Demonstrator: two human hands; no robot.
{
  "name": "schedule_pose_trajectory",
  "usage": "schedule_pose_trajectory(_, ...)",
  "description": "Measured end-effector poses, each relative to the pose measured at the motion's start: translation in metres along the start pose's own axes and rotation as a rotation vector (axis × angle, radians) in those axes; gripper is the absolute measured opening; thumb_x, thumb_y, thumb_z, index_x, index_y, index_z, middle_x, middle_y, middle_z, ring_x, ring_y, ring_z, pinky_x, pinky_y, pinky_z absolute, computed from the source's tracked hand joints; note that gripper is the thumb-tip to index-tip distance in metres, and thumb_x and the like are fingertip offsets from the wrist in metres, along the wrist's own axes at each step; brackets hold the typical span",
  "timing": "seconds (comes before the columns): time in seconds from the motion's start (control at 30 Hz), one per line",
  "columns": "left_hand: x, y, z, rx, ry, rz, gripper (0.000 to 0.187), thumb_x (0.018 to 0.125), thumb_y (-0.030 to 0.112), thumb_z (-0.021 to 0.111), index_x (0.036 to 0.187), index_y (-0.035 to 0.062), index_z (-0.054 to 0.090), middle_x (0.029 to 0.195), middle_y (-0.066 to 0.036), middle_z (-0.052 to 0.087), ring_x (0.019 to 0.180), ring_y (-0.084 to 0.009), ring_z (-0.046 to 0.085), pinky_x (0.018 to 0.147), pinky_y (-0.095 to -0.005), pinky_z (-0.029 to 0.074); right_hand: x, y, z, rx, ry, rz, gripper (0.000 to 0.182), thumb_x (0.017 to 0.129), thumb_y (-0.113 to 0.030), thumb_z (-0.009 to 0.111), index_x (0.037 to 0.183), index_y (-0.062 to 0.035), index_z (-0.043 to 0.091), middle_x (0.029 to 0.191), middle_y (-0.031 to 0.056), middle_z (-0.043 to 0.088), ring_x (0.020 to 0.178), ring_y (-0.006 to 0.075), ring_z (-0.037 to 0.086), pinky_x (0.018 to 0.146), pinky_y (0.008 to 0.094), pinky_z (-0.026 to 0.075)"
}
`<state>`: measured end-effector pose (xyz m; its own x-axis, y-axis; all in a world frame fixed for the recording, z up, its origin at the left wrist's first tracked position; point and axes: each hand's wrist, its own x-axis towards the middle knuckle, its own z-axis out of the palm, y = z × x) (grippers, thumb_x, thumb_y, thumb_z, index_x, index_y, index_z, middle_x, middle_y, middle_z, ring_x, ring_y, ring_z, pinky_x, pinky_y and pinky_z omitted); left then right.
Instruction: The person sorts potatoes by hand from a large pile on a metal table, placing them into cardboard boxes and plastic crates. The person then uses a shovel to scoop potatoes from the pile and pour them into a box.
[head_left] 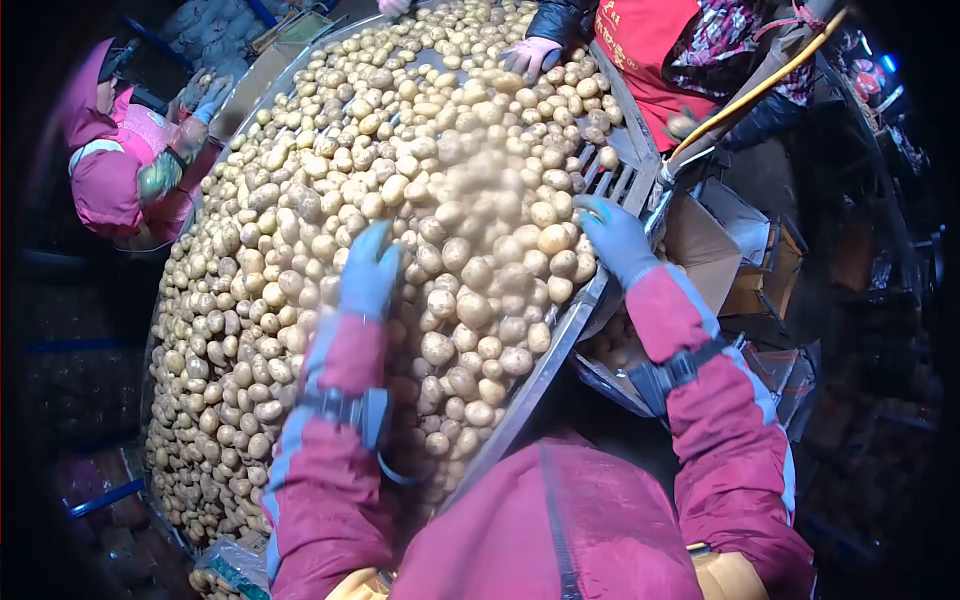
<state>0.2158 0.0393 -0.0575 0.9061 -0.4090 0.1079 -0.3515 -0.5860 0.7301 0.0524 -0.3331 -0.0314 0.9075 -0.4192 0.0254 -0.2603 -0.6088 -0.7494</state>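
Potatoes (pixel 300 200) lie heaped over a wide metal-edged table, some blurred in the middle. My left hand (pixel 370 270), in a blue glove, is over the heap with thumb and fingers apart; nothing shows between them. At the right edge of the heap, my right hand (pixel 613 235), also blue-gloved, has its fingers spread beside the potatoes near a slatted grate (pixel 605 180). No potato is visibly held in it.
A metal rim (pixel 545 385) runs along the near side. Open cardboard boxes (pixel 700 250) stand at the right. Co-workers are at the left (pixel 130 160) and top right (pixel 650 60); one gloved hand (pixel 532 55) touches the far potatoes. A yellow hose (pixel 765 80) hangs top right.
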Motion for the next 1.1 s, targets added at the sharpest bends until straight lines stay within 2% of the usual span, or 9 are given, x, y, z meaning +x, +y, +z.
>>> schedule_pose_trajectory(0.13, -0.078, 0.059, -0.034, -0.103, -0.018, -0.129, 0.045, 0.094, 0.012, 0.067, 0.136, 0.0004, 0.06, 0.139, -0.022, 0.059, 0.131, -0.0347, 0.055, 0.112, -0.041, 0.043, 0.05, 0.008, 0.032, -0.285, -0.186, -0.008, 0.041, 0.094, -0.03, 0.057, 0.13, -0.0123, 0.065, 0.126, 0.0174, 0.067, 0.117, 0.0376, 0.063, 0.101, 0.0447, 0.049)
schedule_pose_trajectory(0.3, -0.165, 0.088, -0.039, 0.113, -0.02, 0.045, 0.049, 0.091, 0.007, 0.067, 0.14, 0.003, 0.058, 0.14, -0.022, 0.057, 0.134, -0.0372, 0.052, 0.113, -0.0439, 0.041, 0.078, 0.029, 0.046, -0.417, -0.351, -0.005, 0.047, 0.09, -0.031, 0.058, 0.134, -0.0173, 0.062, 0.125, 0.0205, 0.066, 0.116, 0.0407, 0.062, 0.098, 0.0462, 0.05)
schedule_pose_trajectory(0.43, -0.215, 0.088, -0.023, 0.163, -0.109, 0.044, 0.059, 0.088, 0.008, 0.07, 0.145, 0.0055, 0.054, 0.148, -0.021, 0.051, 0.139, -0.037, 0.047, 0.117, -0.045, 0.037, 0.05, 0.001, 0.024, -0.308, -0.201, 0.013, 0.045, 0.087, -0.036, 0.064, 0.128, -0.017, 0.065, 0.117, 0.0201, 0.069, 0.107, 0.0399, 0.066, 0.093, 0.0471, 0.052)
schedule_pose_trajectory(0.57, -0.236, 0.1, -0.003, 0.326, -0.171, 0.081, 0.066, 0.084, 0.019, 0.075, 0.145, 0.0038, 0.053, 0.153, -0.022, 0.045, 0.143, -0.0394, 0.041, 0.12, -0.0508, 0.03, -0.006, -0.029, -0.025, 0.757, -0.26, 0.451, 0.042, 0.089, -0.038, 0.061, 0.116, -0.0087, 0.069, 0.102, 0.0172, 0.071, 0.083, 0.0322, 0.07, 0.077, 0.0485, 0.059)
schedule_pose_trajectory(0.63, -0.244, 0.096, 0.011, 0.435, -0.226, 0.079, 0.076, 0.082, 0.03, 0.076, 0.148, 0.0022, 0.049, 0.159, -0.023, 0.038, 0.149, -0.0392, 0.033, 0.123, -0.054, 0.02, -0.041, -0.004, -0.031, 1.102, -0.337, 0.46, 0.041, 0.092, -0.037, 0.056, 0.114, -0.0045, 0.068, 0.092, 0.0152, 0.07, 0.068, 0.0259, 0.068, 0.063, 0.04, 0.059)
schedule_pose_trajectory(0.7, -0.244, 0.093, 0.02, 0.58, -0.225, 0.102, 0.083, 0.083, 0.035, 0.074, 0.152, 0.0015, 0.042, 0.161, -0.022, 0.035, 0.151, -0.0386, 0.028, 0.125, -0.0545, 0.016, -0.085, -0.027, -0.063, 1.474, -0.456, 0.812, 0.043, 0.1, -0.037, 0.048, 0.119, -0.0025, 0.065, 0.094, 0.0155, 0.072, 0.066, 0.0229, 0.066, 0.057, 0.0299, 0.055)
schedule_pose_trajectory(0.83, -0.243, 0.091, 0.03, 0.659, -0.203, 0.087, 0.09, 0.084, 0.037, 0.073, 0.156, 0.0013, 0.033, 0.161, -0.022, 0.033, 0.152, -0.0363, 0.026, 0.126, -0.0535, 0.014, -0.166, 0.017, -0.1, 1.545, -0.406, 0.513, 0.065, 0.104, -0.057, 0.046, 0.127, 0.0013, 0.061, 0.096, 0.0152, 0.071, 0.073, 0.0167, 0.065, 0.059, 0.0251, 0.051)
schedule_pose_trajectory(0.97, -0.246, 0.093, 0.037, 0.699, -0.162, 0.082, 0.087, 0.087, 0.038, 0.072, 0.156, 0.0018, 0.034, 0.161, -0.022, 0.033, 0.152, -0.0366, 0.028, 0.125, -0.0534, 0.016, -0.229, 0.082, -0.116, 1.373, -0.242, 0.65, 0.057, 0.104, -0.046, 0.052, 0.137, 0.0004, 0.057, 0.091, 0.0156, 0.072, 0.06, 0.0196, 0.067, 0.054, 0.0288, 0.056)
schedule_pose_trajectory(1.1, -0.247, 0.089, 0.041, 0.712, -0.139, 0.088, 0.086, 0.087, 0.039, 0.072, 0.155, 0.0018, 0.034, 0.16, -0.022, 0.033, 0.151, -0.0372, 0.03, 0.124, -0.0538, 0.017, -0.259, 0.147, -0.149, 1.265, 0.275, 0.672, 0.05, 0.1, -0.054, 0.056, 0.12, -0.0092, 0.063, 0.089, 0.0161, 0.072, 0.062, 0.0199, 0.067, 0.048, 0.031, 0.053)
